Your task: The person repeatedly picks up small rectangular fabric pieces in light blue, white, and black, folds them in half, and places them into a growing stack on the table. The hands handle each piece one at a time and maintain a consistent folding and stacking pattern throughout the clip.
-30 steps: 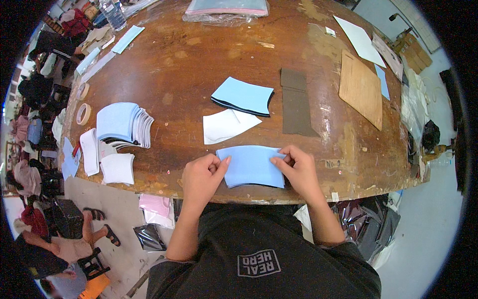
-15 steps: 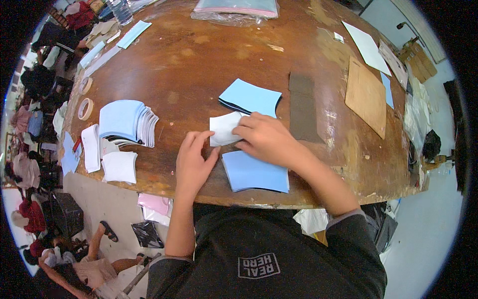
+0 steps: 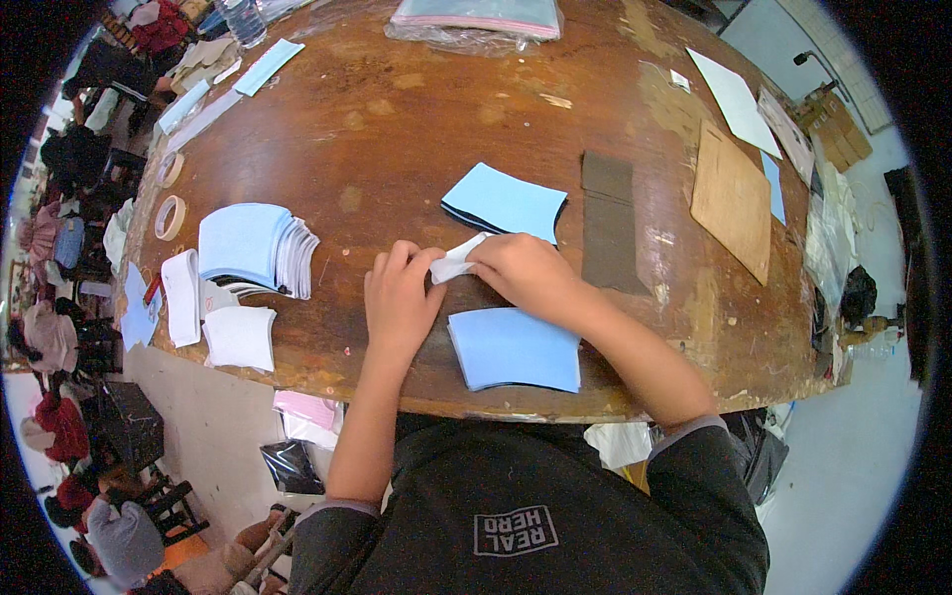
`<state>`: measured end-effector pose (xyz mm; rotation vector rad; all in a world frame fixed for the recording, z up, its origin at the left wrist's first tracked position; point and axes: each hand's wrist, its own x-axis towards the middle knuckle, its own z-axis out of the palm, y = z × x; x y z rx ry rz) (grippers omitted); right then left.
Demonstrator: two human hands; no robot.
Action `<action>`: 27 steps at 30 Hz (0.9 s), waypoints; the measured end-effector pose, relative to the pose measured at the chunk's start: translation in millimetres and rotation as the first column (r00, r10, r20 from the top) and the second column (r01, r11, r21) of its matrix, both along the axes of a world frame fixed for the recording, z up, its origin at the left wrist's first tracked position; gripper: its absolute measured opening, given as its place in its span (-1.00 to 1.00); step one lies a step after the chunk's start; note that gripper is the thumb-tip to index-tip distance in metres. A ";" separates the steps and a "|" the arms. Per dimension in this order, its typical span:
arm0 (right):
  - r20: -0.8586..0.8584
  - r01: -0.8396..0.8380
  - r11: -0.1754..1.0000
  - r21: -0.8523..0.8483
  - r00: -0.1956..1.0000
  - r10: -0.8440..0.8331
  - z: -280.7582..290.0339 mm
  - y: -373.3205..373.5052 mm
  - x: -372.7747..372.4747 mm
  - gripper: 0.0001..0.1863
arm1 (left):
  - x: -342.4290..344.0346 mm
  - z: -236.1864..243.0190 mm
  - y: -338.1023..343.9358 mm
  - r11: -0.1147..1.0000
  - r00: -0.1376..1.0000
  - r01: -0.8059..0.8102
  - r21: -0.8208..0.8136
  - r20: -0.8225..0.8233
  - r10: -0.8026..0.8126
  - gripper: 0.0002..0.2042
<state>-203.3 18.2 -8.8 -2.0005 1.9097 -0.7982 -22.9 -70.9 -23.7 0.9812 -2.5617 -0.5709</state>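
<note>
A small white cloth-like piece (image 3: 455, 262) is raised off the wooden table (image 3: 416, 139), folded or bent, between my two hands. The fingertips of my left hand (image 3: 402, 297) pinch its left end. My right hand (image 3: 533, 279) grips the other end, its fingers covering that part. Just beyond my right hand lies a stack of light blue curved pieces (image 3: 506, 201) with dark layers beneath. Nearer to me rests a second blue stack (image 3: 516, 349), below my right wrist.
At left are a fanned blue-and-white stack (image 3: 241, 243), white pieces (image 3: 240, 337) and a tape roll (image 3: 171, 217). To the right lie a dark brown strip (image 3: 610, 223), a tan board (image 3: 731, 203) and a white sheet (image 3: 734, 99). Plastic bags (image 3: 476, 18) sit at the far edge.
The white piece, earlier spread flat, is now lifted and narrowed into a fold. My left hand has moved slightly up and right, onto its left end.
</note>
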 end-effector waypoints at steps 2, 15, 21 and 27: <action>0.088 0.045 0.999 0.014 0.995 -0.046 7.0 5.3 -6.4 -0.79 | 0.9 -3.1 -0.6 0.999 1.000 0.015 -0.030 0.017 -0.015 -0.66; 0.135 0.062 0.994 -0.088 0.990 -0.050 9.7 6.6 -6.3 -0.82 | -2.0 9.6 -1.4 0.963 0.885 0.212 0.168 -0.451 -0.116 -0.78; 0.683 0.594 0.804 0.011 0.583 -0.440 10.0 51.3 -63.2 -0.75 | 13.2 -4.8 -10.4 0.939 0.932 0.239 -0.246 -0.215 -0.293 -0.85; 0.931 0.874 0.433 -0.221 0.322 -0.174 43.7 84.8 -99.1 -0.81 | 24.7 3.7 -7.8 0.912 0.926 0.370 -0.175 -0.015 -0.378 -0.73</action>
